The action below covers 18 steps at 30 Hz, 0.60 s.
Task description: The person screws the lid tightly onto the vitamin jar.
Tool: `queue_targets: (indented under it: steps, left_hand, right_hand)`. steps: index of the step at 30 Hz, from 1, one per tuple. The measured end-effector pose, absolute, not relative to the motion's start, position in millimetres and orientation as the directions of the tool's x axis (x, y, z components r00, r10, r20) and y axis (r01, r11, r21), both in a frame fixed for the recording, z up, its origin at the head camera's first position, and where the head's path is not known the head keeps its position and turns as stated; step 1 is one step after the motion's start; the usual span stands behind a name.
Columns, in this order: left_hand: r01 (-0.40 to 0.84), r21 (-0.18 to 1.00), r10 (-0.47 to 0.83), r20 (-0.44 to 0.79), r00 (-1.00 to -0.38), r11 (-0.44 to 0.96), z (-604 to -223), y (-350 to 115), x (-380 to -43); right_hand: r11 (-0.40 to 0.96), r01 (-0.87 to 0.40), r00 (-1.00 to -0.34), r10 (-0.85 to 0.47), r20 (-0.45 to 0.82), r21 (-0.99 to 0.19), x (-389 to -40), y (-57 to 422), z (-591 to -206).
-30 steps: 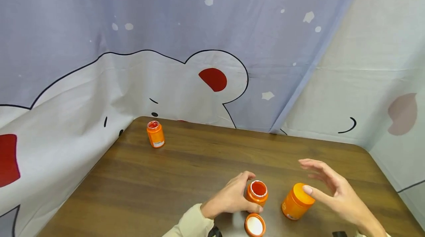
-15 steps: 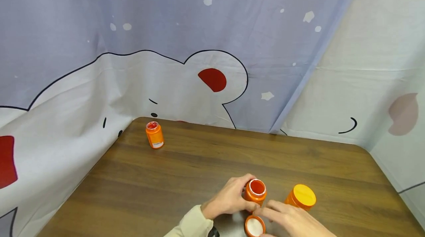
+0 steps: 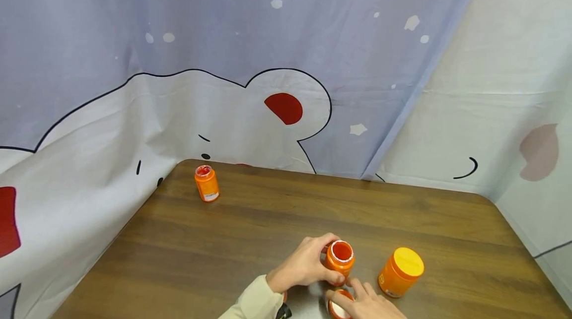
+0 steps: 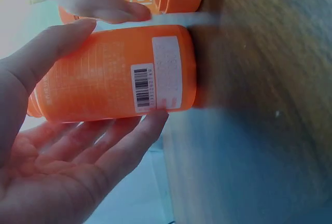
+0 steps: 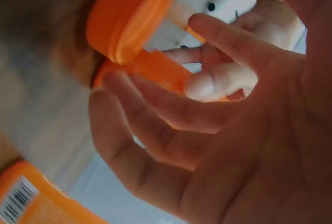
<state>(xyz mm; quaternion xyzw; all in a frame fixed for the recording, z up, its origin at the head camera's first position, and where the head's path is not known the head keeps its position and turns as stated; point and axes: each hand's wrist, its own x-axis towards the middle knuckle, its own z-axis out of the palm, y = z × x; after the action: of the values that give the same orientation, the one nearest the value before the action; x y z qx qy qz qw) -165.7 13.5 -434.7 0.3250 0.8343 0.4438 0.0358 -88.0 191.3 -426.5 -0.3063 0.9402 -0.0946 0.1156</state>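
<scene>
An orange plastic jar, its mouth uncovered and its rim ringed with white, stands upright in the head view. My left hand grips it, thumb at the near side and fingers round the far side. In the left wrist view the held jar shows a barcode label. Just in front of it lies an orange screw lid, white inside facing up. My right hand hovers at this lid with bent fingers overlapping it; in the right wrist view the fingers are beside the lid, with the thumb apart from it.
A wider orange jar with a yellow lid stands to the right of the hands. Far back left is another uncovered orange jar with red inside. The wooden table ends at a printed curtain. An orange sliver shows beside the left cuff.
My right hand has come from beside the yellow-lidded jar, leftward and down to the loose lid. The left hand keeps its grip on the uncovered jar, shifted slightly left.
</scene>
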Motion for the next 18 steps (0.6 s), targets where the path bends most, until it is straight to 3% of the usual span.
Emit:
queue_targets:
  steps: [5, 10, 14, 18]
  left_hand:
    - [0.482, 0.794, 0.575, 0.212, -0.791, 0.370, -437, 13, -166]
    - [0.475, 0.800, 0.568, 0.212, -0.795, 0.367, -439, 14, -166]
    - [0.465, 0.805, 0.555, 0.209, -0.805, 0.370, -440, 15, -166]
    - [0.445, 0.818, 0.541, 0.203, -0.816, 0.365, -440, 16, -165]
  right_hand:
    - [0.828, -0.486, -0.791, -0.552, -0.264, -0.279, -92, 187, -435]
    - [0.815, -0.511, -0.776, -0.574, -0.259, -0.275, -93, 188, -435]
    - [0.745, -0.553, -0.731, -0.649, -0.210, -0.373, -94, 193, -425]
    - [0.548, -0.651, -0.637, -0.771, -0.016, -0.525, -95, 200, -413]
